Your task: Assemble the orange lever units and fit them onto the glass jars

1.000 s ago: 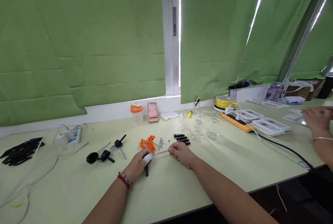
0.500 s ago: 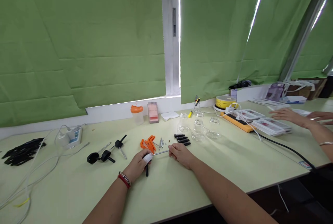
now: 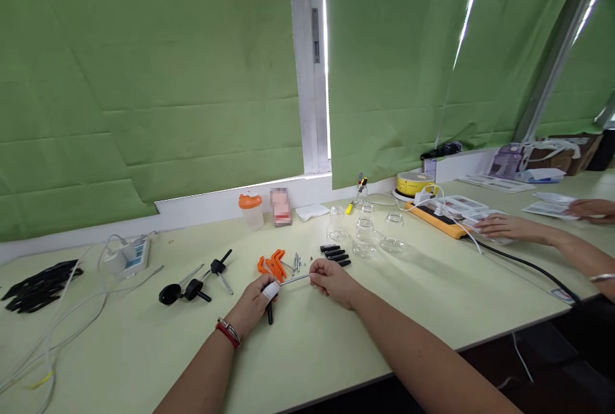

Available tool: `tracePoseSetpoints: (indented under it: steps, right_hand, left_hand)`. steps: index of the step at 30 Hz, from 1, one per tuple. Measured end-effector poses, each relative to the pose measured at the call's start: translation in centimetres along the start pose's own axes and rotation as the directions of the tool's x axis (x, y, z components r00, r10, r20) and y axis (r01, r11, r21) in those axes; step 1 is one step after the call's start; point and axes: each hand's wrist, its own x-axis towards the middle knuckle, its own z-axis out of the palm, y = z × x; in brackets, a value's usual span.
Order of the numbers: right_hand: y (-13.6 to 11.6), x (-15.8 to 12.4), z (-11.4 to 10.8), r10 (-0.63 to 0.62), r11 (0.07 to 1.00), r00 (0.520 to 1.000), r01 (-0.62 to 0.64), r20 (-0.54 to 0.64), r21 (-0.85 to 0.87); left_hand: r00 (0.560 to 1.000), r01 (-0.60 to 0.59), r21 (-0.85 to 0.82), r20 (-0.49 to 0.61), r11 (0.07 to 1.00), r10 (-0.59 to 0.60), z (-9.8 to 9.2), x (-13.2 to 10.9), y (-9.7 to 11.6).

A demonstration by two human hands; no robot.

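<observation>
My left hand (image 3: 254, 306), with a white wrap on the thumb, grips the black end of a black-handled metal rod (image 3: 294, 280). Part of its black handle pokes out below my fingers. My right hand (image 3: 334, 282) pinches the rod's other end; whatever sits at that tip is hidden by the fingers. Just beyond lie orange plastic pieces (image 3: 275, 264), several metal pins (image 3: 296, 263) and tiny bits of hardware. Black ridged pieces (image 3: 336, 254) rest past my right hand. To the left are black parts with metal rods (image 3: 195, 289).
Clear glass jars (image 3: 365, 234) stand behind the black pieces. An orange-lidded cup (image 3: 251, 212) is by the wall. A power strip (image 3: 137, 257) with cables and black flat strips (image 3: 41, 282) lie left. At right, a co-worker's hands (image 3: 504, 227) are near an orange power strip (image 3: 437, 220).
My hands and the rod stay almost where they were. The co-worker's nearer hand has come left and down onto the flat packs, and the farther hand now holds white sheets.
</observation>
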Motion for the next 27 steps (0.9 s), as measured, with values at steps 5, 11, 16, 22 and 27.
tracePoseSetpoints:
  steps: [5, 11, 16, 22, 27]
  right_hand:
    - [-0.13, -0.18, 0.14, 0.013, 0.999, 1.000, -0.013, -0.007, -0.031]
    - [-0.42, -0.30, -0.13, -0.008, 0.996, 0.993, -0.002, -0.117, -0.088]
    - [-0.38, -0.12, -0.69, -0.060, 0.988, 0.981, 0.032, -0.187, -0.152]
    - [-0.12, -0.30, -0.25, -0.102, 0.984, 0.994, 0.098, -0.022, -0.147]
    - [0.18, -0.22, -0.22, -0.104, 0.980, 0.994, 0.106, 0.018, -0.169]
  left_hand:
    - [1.000, 0.000, -0.001, 0.002, 1.000, 0.000, 0.05, -0.10, 0.25]
    - [1.000, 0.020, -0.028, -0.002, 0.999, -0.020, -0.03, -0.20, 0.58]
    - [1.000, 0.030, -0.055, 0.000, 0.998, -0.030, -0.11, -0.15, 0.52]
    - [1.000, 0.030, -0.048, -0.002, 0.998, -0.030, -0.06, -0.12, 0.61]
    - [1.000, 0.021, -0.048, 0.001, 0.999, -0.021, -0.04, -0.18, 0.42]
